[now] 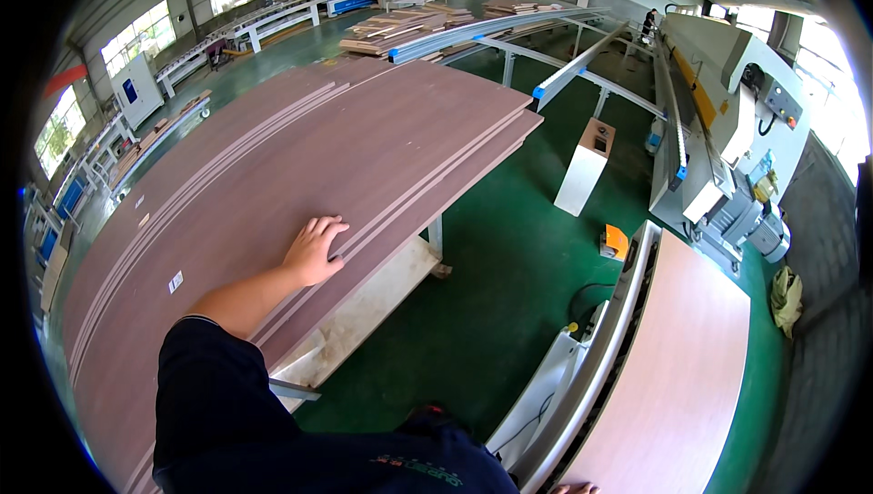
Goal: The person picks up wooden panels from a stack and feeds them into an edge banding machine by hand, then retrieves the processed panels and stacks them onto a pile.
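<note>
My left hand (316,250) lies on a stack of large brown boards (382,144), near the stack's right edge. Its fingers are stretched out and grip nothing. The board edges under it are slightly stepped, with pale stripes between the layers. At the bottom rim, only a few fingertips of my right hand (576,489) show. They touch the near part of a light wood-coloured panel (677,358), which lies on a machine with a long metal rail (596,385). The rest of that hand is cut off, so its grip is hidden.
Between stack and machine is a green floor with an orange foot pedal (616,242) and a white control box (585,167). A large grey machine (750,112) stands at right. Beyond lie long support rails (496,30) and piled boards (405,29). A person (648,25) stands far back.
</note>
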The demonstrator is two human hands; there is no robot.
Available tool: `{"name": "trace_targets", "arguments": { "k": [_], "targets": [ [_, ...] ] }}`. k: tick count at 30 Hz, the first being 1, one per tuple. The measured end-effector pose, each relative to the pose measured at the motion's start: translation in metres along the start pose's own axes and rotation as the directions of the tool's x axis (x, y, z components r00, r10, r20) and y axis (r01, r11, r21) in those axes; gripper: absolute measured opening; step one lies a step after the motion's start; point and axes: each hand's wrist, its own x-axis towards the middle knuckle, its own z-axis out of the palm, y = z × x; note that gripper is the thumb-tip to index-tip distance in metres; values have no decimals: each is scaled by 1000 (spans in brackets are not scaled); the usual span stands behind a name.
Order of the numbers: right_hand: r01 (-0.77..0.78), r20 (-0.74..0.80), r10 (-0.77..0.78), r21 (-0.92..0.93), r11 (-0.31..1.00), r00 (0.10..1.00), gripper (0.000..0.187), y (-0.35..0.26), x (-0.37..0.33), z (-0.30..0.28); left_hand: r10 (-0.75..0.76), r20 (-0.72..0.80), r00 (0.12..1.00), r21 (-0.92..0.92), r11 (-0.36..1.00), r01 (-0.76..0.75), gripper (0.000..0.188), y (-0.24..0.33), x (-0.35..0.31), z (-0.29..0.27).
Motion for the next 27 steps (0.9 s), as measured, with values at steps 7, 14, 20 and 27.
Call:
{"name": "trace_targets", "arguments": {
  "k": [7, 14, 20, 27],
  "targets": [
    [12, -39, -12, -1, 1000, 999, 62, 2, -3, 3, -2, 1, 1000, 0, 1000, 2, 58, -2, -3, 0],
    [14, -42, -13, 20, 1000, 999, 62, 5, -3, 2, 38, 0, 999, -8, 999, -38, 60, 2, 5, 8],
    [-34, -120, 55, 168, 985, 991, 67, 1, 0, 28, 47, -52, 998, -21, 999, -49, 62, -10, -1, 8],
    [-231, 99, 372, 915, 331, 923, 23, 4, 74, -4, 38, -53, 998, -37, 999, -40, 61, -8, 7, 11]
  ]
}}
